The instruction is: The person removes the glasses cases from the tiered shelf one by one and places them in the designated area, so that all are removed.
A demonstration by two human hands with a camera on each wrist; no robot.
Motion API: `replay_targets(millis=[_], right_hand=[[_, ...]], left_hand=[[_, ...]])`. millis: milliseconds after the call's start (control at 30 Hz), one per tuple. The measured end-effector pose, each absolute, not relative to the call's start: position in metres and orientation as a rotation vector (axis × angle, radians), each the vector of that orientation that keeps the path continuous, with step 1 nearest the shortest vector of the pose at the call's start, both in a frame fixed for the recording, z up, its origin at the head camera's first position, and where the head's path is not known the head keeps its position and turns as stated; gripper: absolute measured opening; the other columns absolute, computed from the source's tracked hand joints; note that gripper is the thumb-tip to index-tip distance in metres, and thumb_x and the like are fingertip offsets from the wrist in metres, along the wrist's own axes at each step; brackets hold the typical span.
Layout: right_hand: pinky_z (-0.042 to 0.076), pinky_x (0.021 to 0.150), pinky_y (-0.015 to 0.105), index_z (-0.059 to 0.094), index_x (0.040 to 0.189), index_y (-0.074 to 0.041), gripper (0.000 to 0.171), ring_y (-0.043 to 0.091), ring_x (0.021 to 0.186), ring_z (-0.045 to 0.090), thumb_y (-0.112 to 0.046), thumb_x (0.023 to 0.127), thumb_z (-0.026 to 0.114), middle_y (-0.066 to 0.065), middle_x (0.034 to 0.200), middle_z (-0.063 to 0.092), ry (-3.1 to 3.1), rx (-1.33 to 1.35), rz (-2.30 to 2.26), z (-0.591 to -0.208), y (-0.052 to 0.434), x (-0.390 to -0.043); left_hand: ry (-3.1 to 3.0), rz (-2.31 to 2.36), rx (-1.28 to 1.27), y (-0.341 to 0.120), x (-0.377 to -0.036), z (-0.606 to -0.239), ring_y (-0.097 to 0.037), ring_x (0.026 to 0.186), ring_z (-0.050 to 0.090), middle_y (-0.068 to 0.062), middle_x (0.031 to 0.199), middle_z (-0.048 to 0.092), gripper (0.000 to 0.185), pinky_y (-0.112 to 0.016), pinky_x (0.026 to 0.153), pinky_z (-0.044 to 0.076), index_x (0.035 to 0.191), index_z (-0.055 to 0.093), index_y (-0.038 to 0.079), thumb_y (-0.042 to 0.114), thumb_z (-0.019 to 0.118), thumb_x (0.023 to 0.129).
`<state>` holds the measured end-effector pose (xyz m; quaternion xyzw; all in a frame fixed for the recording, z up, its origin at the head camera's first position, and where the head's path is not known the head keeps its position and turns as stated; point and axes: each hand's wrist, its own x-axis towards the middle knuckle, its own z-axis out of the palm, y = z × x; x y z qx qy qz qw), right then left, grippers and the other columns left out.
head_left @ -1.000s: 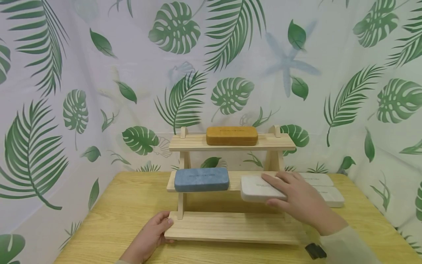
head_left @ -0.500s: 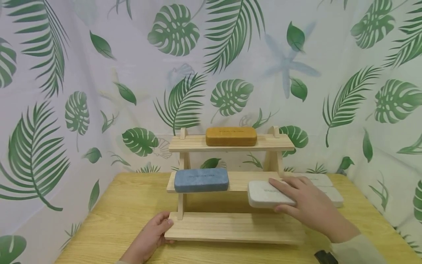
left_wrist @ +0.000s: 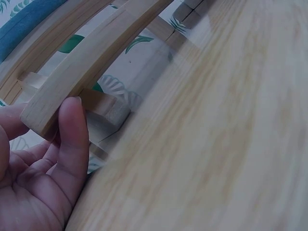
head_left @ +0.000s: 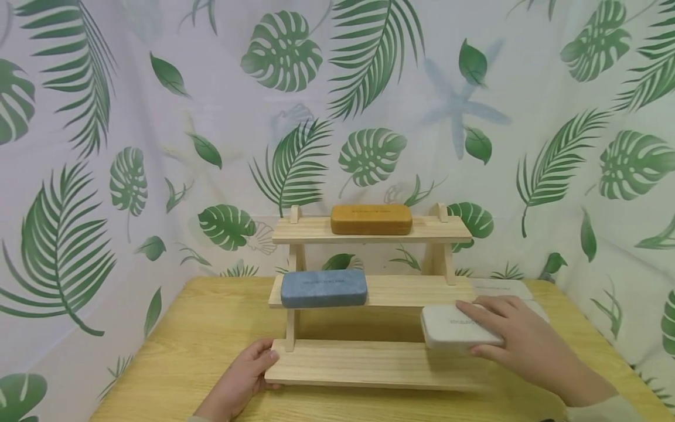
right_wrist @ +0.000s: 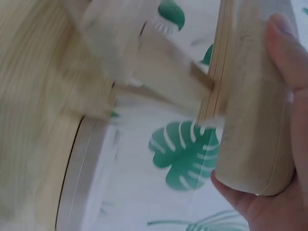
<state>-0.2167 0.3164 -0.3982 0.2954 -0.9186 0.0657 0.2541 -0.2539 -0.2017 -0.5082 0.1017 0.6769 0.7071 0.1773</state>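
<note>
Movement: the white case has come off the right end of the middle shelf and now sits lower and further right, over the right end of the bottom shelf; whether it touches the board cannot be told.
Meaning: judged from this, the white case is being carried down one tier; the middle shelf's right half is bare.
Left hand: unmoved, fingers curled on the front left corner of the bottom shelf, thumb on the board edge in the left wrist view.
Blue case: one, on the left of the middle shelf.
Mustard case: one, centred on the top shelf.
Right hand: fingers over the white case's top, thumb at its near side, gripping it.
Pale cases on table: at least one beyond the right hand; a second partly hidden, count uncertain.
Rack: one, three tiers, on the wooden table.
</note>
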Motion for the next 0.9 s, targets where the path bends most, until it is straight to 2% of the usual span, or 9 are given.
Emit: replay_targets(millis=[100,233,300,367,533,900], right_hand=[[0.045,0.089,0.051,0.057,0.146,-0.031,0.078,0.027,0.118,0.05,-0.047,0.075,0.087,0.001,0.133,0.06,-2.496,0.777,0.207,-0.401,0.328,-0.213],[0.043,0.088,0.038,0.057,0.145,-0.032,0.08,0.02,0.116,0.049,-0.046,0.073,0.088,-0.004,0.133,0.058,-2.499,0.766,0.202,-0.404,0.346,-0.208],[0.042,0.087,0.036,0.058,0.144,-0.031,0.08,0.019,0.115,0.05,-0.047,0.072,0.088,-0.006,0.131,0.058,-2.501,0.76,0.19,-0.405,0.355,-0.207],[0.044,0.086,0.038,0.058,0.144,-0.032,0.08,0.021,0.115,0.05,-0.049,0.072,0.088,-0.006,0.131,0.058,-2.522,0.741,0.205,-0.406,0.362,-0.205],[0.047,0.085,0.055,0.056,0.146,-0.032,0.078,0.03,0.118,0.05,-0.049,0.076,0.086,-0.001,0.132,0.058,-2.622,0.665,0.292,-0.411,0.379,-0.204],[0.044,0.083,0.061,0.053,0.149,-0.026,0.077,0.04,0.113,0.051,-0.044,0.08,0.084,0.013,0.131,0.059,-2.701,0.578,0.302,-0.438,0.413,-0.215]], left_hand=[[1.918,2.001,0.285,-0.202,-0.254,-0.509,-0.03,0.107,0.064,-0.021,0.132,0.057,0.069,-0.037,0.079,0.056,0.151,0.025,-0.012,0.034,0.051,0.108],[1.923,1.996,0.279,-0.202,-0.253,-0.509,-0.03,0.107,0.064,-0.02,0.132,0.057,0.068,-0.037,0.08,0.056,0.151,0.026,-0.012,0.034,0.051,0.108],[1.924,1.994,0.277,-0.201,-0.253,-0.508,-0.03,0.106,0.064,-0.02,0.132,0.057,0.068,-0.037,0.08,0.056,0.151,0.027,-0.011,0.035,0.052,0.108],[1.926,1.994,0.278,-0.201,-0.252,-0.507,-0.029,0.106,0.064,-0.02,0.131,0.057,0.067,-0.037,0.08,0.056,0.151,0.028,-0.011,0.034,0.052,0.108],[1.926,1.999,0.288,-0.2,-0.253,-0.507,-0.029,0.105,0.064,-0.022,0.131,0.056,0.067,-0.036,0.079,0.056,0.15,0.028,-0.012,0.034,0.052,0.108],[1.924,2.006,0.296,-0.199,-0.253,-0.508,-0.029,0.105,0.064,-0.023,0.132,0.055,0.067,-0.036,0.078,0.057,0.15,0.028,-0.012,0.034,0.052,0.108]])
